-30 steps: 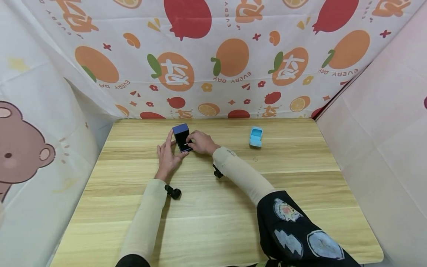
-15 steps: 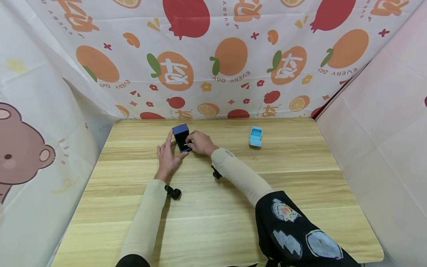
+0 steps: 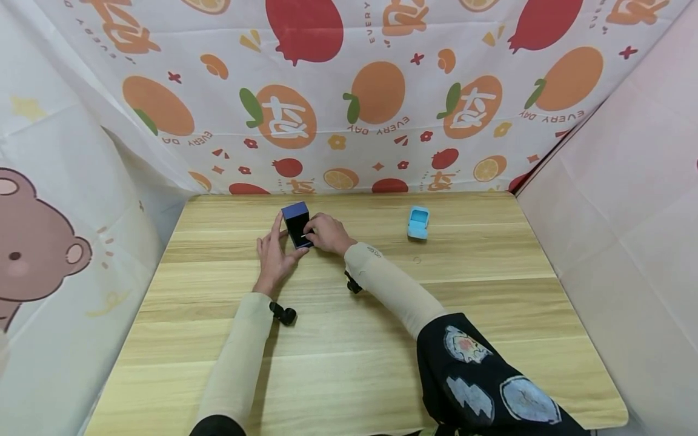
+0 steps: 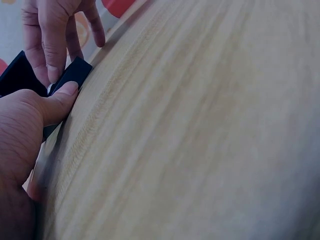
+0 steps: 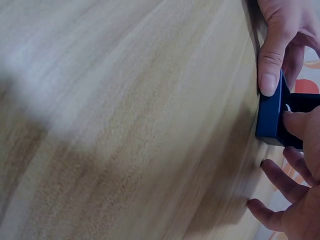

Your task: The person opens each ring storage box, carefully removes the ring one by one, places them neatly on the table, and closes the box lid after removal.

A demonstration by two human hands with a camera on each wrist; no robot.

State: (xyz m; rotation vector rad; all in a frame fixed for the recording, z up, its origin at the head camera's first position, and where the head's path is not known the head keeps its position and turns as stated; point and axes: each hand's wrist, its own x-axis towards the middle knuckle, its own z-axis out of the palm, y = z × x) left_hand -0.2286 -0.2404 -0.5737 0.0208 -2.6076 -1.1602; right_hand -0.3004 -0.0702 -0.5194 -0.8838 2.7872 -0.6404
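A dark blue ring box [image 3: 295, 209] stands open near the back of the table, left of the middle, its black inside facing the person. My left hand [image 3: 272, 257] holds it from the left, with the thumb [image 5: 269, 82] on the front of the base and a finger up along the lid. From the right, my right hand [image 3: 329, 234] reaches into the box and pinches a small silvery ring [image 5: 287, 107] at the dark lining. The thumb hides most of the ring in the right wrist view. The other right fingers [image 5: 282, 182] spread beside the box.
A small light blue ring box [image 3: 418, 223] stands open at the back right of the wooden table [image 3: 338, 363]. In front of it lies a faint small circle [image 3: 417, 260]. A fruit-printed curtain [image 3: 332, 145] hangs behind the table's back edge.
My right forearm has shifted very slightly left, with the fingers staying at the ring in the box. The left hand and both boxes have kept their places.
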